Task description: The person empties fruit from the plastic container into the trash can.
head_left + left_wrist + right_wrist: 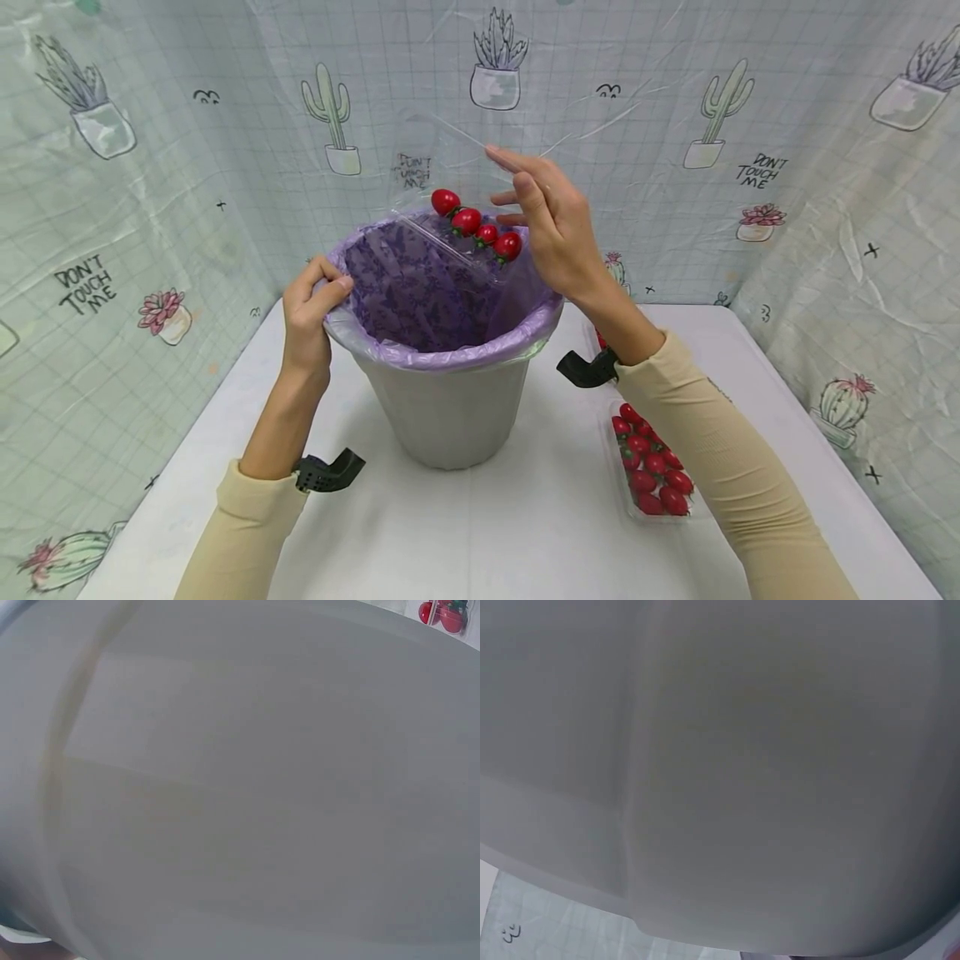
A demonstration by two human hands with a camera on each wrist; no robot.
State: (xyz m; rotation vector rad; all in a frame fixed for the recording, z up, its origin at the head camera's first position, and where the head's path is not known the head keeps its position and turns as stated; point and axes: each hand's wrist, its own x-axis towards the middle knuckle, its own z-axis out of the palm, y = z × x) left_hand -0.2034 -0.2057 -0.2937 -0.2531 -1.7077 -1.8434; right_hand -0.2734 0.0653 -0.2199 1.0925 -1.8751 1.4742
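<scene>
A grey trash bin (452, 417) with a purple liner (442, 360) folded over its rim stands on the white table, and its wall (247, 780) fills most of the left wrist view. My left hand (309, 312) grips the bin's left rim through the liner. Over the mouth of the bin, a clear plastic box (442, 237) hangs tilted, its outline faint. Several red cherry tomatoes (467, 222) lie in a slanting row at the box. Beside them, at the bin's right rim, my right hand (551, 221) has its fingers stretched out, fingertips at the box's edge.
A clear punnet of red tomatoes (652, 462) sits on the table (540, 533) to the right of the bin. Behind the right wrist, part of another punnet (600, 337) shows. A patterned curtain (637, 150) closes off the back and sides.
</scene>
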